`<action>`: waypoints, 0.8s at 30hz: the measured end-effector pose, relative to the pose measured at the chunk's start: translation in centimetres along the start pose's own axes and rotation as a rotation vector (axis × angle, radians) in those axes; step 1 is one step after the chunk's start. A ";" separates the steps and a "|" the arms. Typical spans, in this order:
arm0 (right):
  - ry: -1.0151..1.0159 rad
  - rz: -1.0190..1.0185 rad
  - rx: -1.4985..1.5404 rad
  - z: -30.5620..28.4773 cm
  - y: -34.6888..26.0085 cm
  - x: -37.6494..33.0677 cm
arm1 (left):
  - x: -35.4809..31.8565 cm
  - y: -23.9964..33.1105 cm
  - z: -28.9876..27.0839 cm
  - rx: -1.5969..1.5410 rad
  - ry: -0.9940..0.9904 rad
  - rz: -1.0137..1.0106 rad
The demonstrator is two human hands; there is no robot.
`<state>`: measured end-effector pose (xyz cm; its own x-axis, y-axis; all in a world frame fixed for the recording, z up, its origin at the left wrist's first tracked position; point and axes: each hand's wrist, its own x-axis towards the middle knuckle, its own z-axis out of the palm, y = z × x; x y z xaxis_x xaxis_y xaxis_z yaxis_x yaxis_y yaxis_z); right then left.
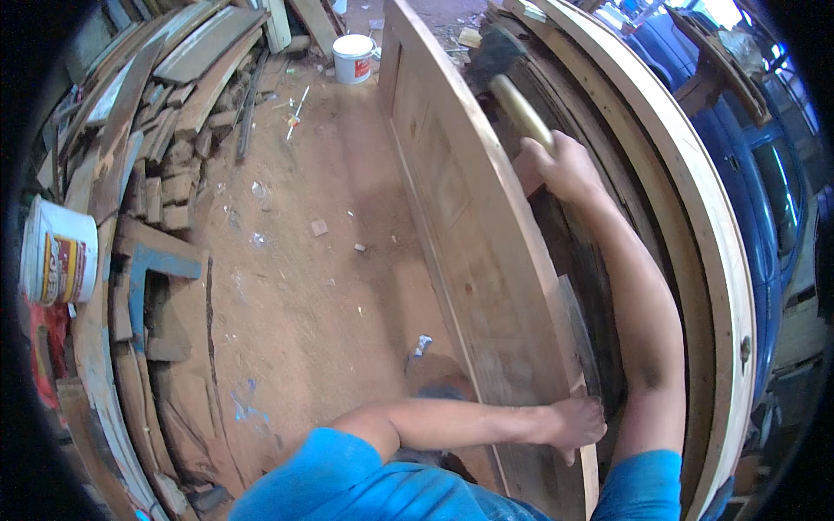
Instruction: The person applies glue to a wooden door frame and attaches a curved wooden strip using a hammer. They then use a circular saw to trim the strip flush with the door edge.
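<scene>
A pale wooden panel door (469,200) stands on its long edge in front of me, running from near to far. My left hand (575,425) is closed around its upper edge at the near end. Beyond the door's right face, my right hand (560,165) grips a tool with a pale wooden handle (521,111). The tool's dark, wide head (497,54) is blurred, so its exact kind is unclear. Between the door and my right forearm a flat grey strip (580,334) lies along the door's edge.
Long boards (686,182) lean at the right, with a blue vehicle (747,165) behind them. Scrap timber (174,130) is heaped at the left, beside a white bucket (59,252). Another white bucket (353,59) stands far ahead. Litter dots the dusty floor (304,286).
</scene>
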<state>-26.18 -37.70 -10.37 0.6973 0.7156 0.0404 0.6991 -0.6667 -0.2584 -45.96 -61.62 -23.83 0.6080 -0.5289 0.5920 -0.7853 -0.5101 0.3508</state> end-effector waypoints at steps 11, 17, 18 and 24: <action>0.291 0.189 0.322 -9.6 -0.3 -27.5 | 7.4 -7.3 1.8 0.290 -0.286 -0.083; 0.309 0.179 0.323 -9.8 2.2 -35.3 | 7.9 -7.7 2.5 0.372 -0.192 -0.092; 0.322 0.146 0.303 -9.2 2.1 -35.2 | 8.0 -9.0 3.0 0.371 -0.137 -0.134; 0.511 0.115 0.034 -7.7 2.6 -34.6 | 8.3 -7.6 2.8 0.373 -0.212 -0.081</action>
<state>-47.31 -65.80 -5.02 0.7630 0.4396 0.4738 0.6141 -0.7217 -0.3193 -34.59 -64.04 -23.57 0.7071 -0.5847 0.3977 -0.6618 -0.7453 0.0810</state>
